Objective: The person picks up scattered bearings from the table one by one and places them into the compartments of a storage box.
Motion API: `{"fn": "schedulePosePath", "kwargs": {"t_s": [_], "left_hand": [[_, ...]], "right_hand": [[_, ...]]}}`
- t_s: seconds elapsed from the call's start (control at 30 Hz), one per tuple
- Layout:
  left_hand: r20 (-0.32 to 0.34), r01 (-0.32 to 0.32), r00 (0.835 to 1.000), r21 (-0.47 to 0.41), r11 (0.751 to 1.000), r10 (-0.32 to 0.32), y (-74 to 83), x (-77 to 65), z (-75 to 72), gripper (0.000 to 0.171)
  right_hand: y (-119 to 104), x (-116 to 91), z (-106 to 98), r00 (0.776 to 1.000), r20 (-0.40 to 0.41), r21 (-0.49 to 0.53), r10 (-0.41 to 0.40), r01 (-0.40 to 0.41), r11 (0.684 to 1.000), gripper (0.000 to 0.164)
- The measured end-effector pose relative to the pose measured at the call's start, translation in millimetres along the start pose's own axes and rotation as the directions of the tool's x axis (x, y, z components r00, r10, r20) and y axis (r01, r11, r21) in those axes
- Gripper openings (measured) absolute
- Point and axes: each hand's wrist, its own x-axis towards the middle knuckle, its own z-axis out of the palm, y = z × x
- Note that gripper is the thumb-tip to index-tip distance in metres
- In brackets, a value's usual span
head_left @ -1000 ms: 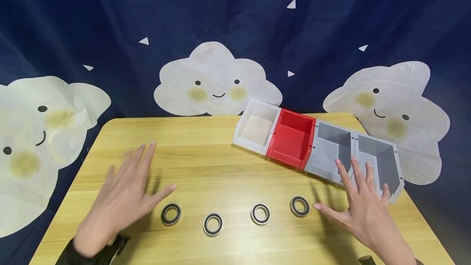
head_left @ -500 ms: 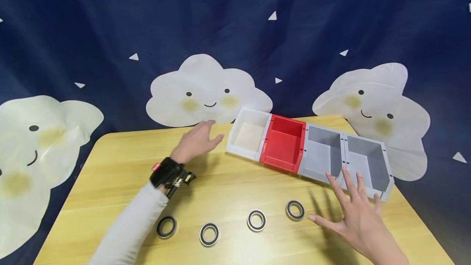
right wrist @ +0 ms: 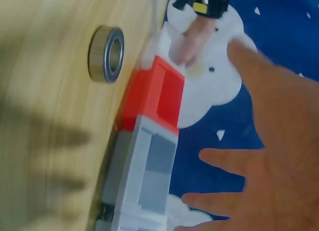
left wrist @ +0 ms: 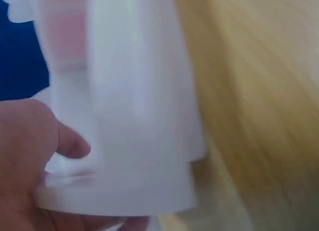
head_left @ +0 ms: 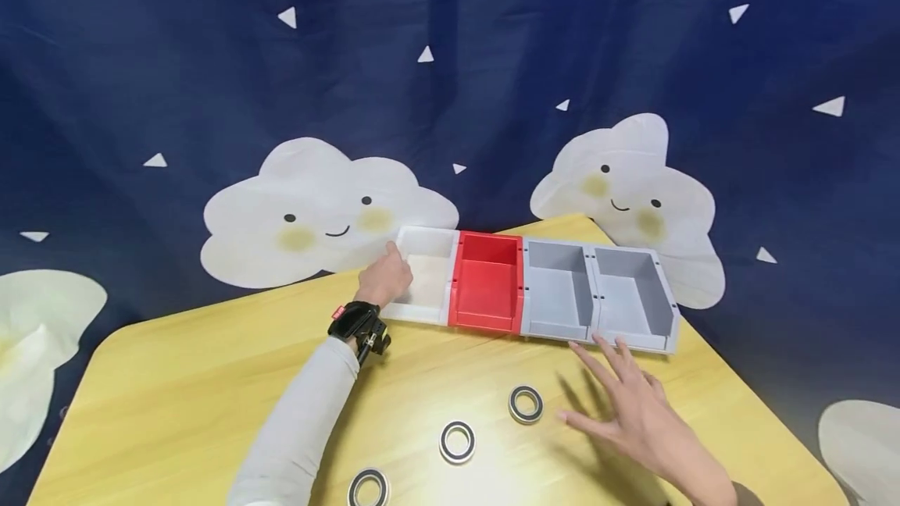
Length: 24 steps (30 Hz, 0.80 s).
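My left hand (head_left: 385, 278) grips the left wall of the white plastic bin (head_left: 426, 311). In the left wrist view, the thumb (left wrist: 75, 144) lies inside the wall while the fingers curl beneath its outer edge. The white bin joins a red bin (head_left: 487, 291) and two grey bins, the nearer grey bin (head_left: 558, 287) and the end one (head_left: 628, 299), in a single row. My right hand (head_left: 633, 408) is held spread above the table just in front of the grey bins, holding nothing. A ball bearing (head_left: 526, 404) sits left of its thumb.
Two more ball bearings lie on the wooden table (head_left: 176, 389): one bearing (head_left: 457, 442) in the middle front, another bearing (head_left: 369, 488) cut by the frame's bottom edge. Behind the table hangs a dark blue curtain (head_left: 492, 61) printed with clouds.
My left hand has moved from over the left of the table to the white bin and taken hold of its wall. The head view has turned right; a fourth bearing has left it.
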Motion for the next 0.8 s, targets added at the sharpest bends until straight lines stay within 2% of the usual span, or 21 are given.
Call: {"fn": "schedulePosePath", "kwargs": {"t_s": [0.1,0.2,0.3,0.37,0.47,0.57,0.67,0.8], "left_hand": [[-0.014,0.001,1.000,0.026,1.000,0.000,-8.8,2.8,4.2,0.057],[-0.039,0.007,0.999,0.038,0.999,-0.006,-18.8,0.6,1.1,0.057],[-0.069,0.048,0.997,0.034,0.998,-0.045,-36.2,-7.9,-6.9,0.054],[-0.073,0.052,0.996,0.028,0.998,-0.050,-41.9,-11.7,-9.7,0.051],[-0.069,0.046,0.997,0.016,0.999,-0.045,-46.5,-14.4,-12.6,0.049],[-0.068,0.050,0.996,0.008,0.999,-0.049,-47.1,-15.1,-14.1,0.043],[-0.063,0.051,0.997,0.005,0.999,-0.051,-45.2,-15.3,-14.4,0.041],[-0.050,0.035,0.998,0.008,0.999,-0.035,-38.6,-15.2,-13.0,0.041]], "right_hand": [[7,11,-5,0.998,-0.061,0.089,0.026,-0.020,0.996,0.074],[20,31,-14,0.989,-0.141,0.132,0.040,-0.021,0.991,0.066],[38,68,-23,0.977,-0.211,0.130,0.041,-0.013,0.991,0.061],[57,90,-27,0.966,-0.244,0.133,0.082,-0.050,0.990,0.060],[89,118,-27,0.958,-0.211,0.136,0.195,-0.168,0.976,0.062],[121,136,-14,0.955,-0.140,0.146,0.261,-0.241,0.960,0.063],[142,144,3,0.953,-0.084,0.145,0.291,-0.277,0.950,0.060],[154,145,15,0.940,-0.046,0.141,0.337,-0.328,0.934,0.052]]}}
